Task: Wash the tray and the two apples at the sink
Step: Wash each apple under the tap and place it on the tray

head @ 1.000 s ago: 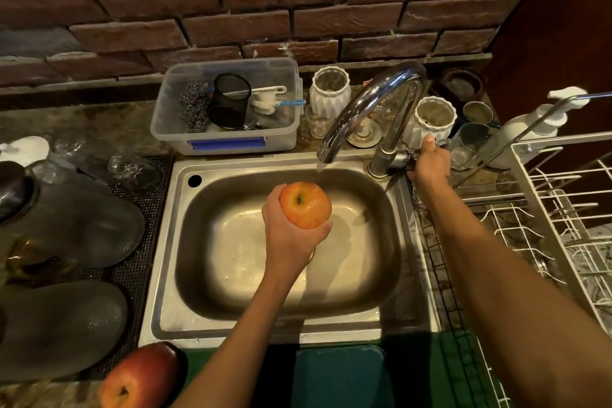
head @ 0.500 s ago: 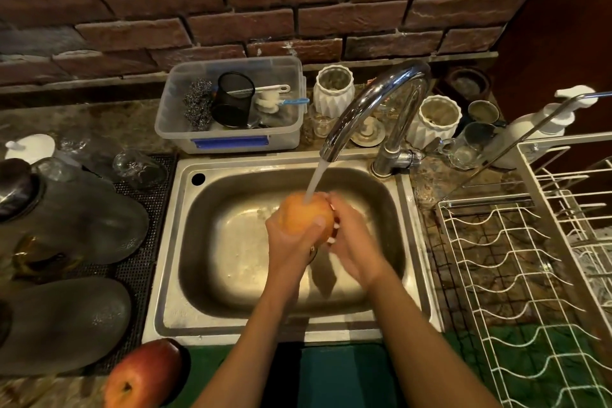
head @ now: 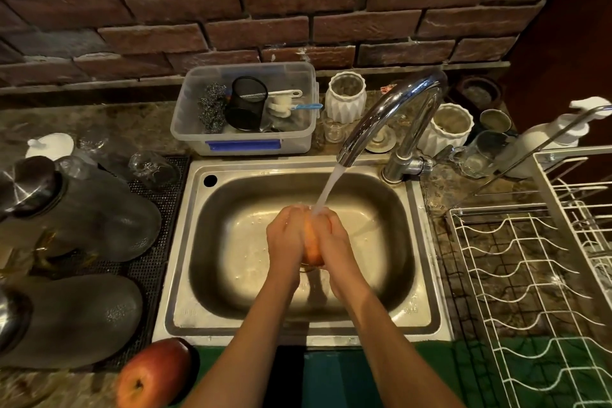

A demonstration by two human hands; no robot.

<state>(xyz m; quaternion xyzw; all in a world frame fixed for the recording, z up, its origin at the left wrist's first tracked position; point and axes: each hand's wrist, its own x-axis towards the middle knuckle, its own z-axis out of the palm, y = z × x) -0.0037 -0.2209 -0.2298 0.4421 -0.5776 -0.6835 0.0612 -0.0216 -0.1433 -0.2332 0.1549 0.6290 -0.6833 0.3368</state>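
An orange-red apple is held over the steel sink, squeezed between my left hand and my right hand. Only a narrow strip of it shows between the palms. Water runs from the chrome faucet straight onto the top of the apple and my fingers. A second, redder apple lies on the counter at the sink's front left corner, stem dimple facing me. I see no tray in this view.
A clear plastic tub with scourers and brushes stands behind the sink. Two dark upturned jars lie on a black mat at the left. A white wire dish rack fills the right. White ribbed jars and a soap pump stand near the faucet.
My right hand left the faucet handle and came onto the apple; water now runs. Both hands have closed around the apple and lowered it under the stream.
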